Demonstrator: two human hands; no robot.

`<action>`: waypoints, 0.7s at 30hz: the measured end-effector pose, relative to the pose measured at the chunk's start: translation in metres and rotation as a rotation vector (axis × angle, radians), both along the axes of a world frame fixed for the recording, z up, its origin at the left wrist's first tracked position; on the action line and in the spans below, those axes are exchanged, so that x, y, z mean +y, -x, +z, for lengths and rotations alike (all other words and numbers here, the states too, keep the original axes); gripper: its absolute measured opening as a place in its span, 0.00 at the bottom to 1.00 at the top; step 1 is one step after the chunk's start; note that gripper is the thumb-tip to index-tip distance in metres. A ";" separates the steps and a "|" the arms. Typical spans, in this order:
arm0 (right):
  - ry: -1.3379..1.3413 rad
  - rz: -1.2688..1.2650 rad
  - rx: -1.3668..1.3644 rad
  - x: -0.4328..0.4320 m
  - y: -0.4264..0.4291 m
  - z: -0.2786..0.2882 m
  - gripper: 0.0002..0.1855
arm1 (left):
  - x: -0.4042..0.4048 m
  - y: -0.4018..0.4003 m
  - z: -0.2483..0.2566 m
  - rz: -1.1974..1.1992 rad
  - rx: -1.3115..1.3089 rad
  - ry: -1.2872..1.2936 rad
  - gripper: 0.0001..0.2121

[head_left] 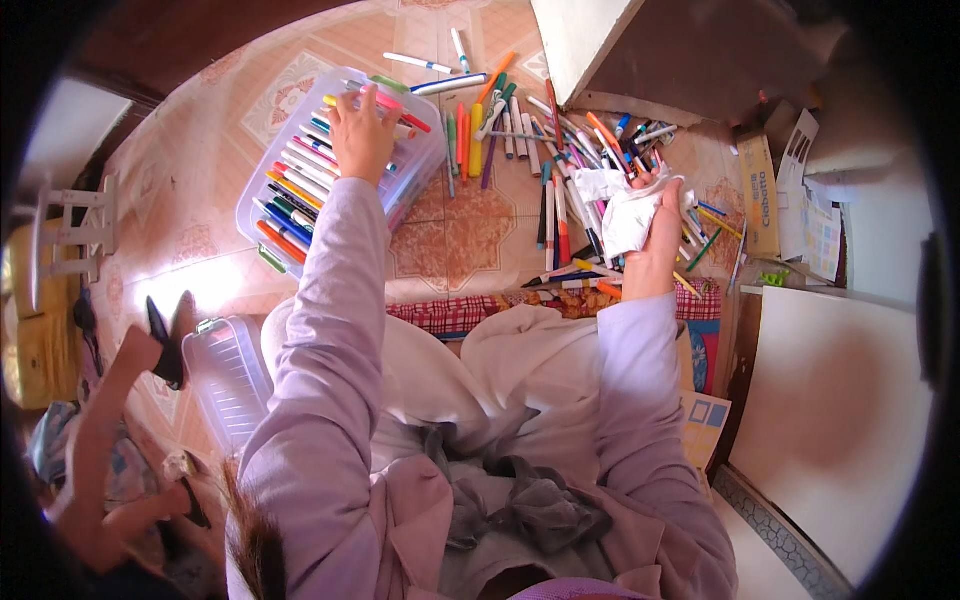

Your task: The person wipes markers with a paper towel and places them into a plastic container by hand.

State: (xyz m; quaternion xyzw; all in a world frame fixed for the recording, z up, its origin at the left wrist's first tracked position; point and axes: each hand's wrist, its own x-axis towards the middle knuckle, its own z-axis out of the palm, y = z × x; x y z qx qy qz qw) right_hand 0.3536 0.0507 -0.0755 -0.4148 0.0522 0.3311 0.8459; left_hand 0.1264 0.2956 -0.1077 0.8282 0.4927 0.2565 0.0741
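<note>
My left hand reaches over the far end of a clear plastic box with green latches. Its fingers touch the markers there, near a pink marker; whether they grip one cannot be told. Rows of markers and pens lie side by side in the box. On the right, my right hand holds a crumpled white tissue above a loose pile of markers and pencils on the tiled floor. More markers, among them a yellow one, lie between the box and the pile.
A clear ribbed lid lies left of my legs. Another person's arm and foot show at the lower left. Behind the pile stands a white board-like panel. A printed cardboard box and a white cabinet are at the right.
</note>
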 end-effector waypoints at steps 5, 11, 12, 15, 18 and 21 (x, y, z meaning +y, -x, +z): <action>-0.069 0.068 0.008 0.003 0.006 0.003 0.17 | 0.017 0.002 -0.035 -0.092 -0.021 -0.057 0.29; -0.008 0.042 0.008 0.002 0.009 0.009 0.16 | -0.007 -0.010 -0.009 -0.011 0.267 0.073 0.35; -0.009 0.040 0.009 0.001 0.009 0.009 0.16 | -0.010 -0.008 -0.007 -0.012 0.268 0.071 0.35; -0.043 0.058 0.023 0.000 0.008 0.006 0.17 | -0.016 -0.007 -0.003 0.010 0.344 0.217 0.40; -0.038 0.058 0.016 0.000 0.006 0.002 0.17 | -0.015 -0.006 -0.001 0.021 0.398 0.258 0.42; -0.055 0.064 0.018 0.000 0.006 0.003 0.17 | -0.014 -0.005 -0.009 0.143 0.428 0.204 0.43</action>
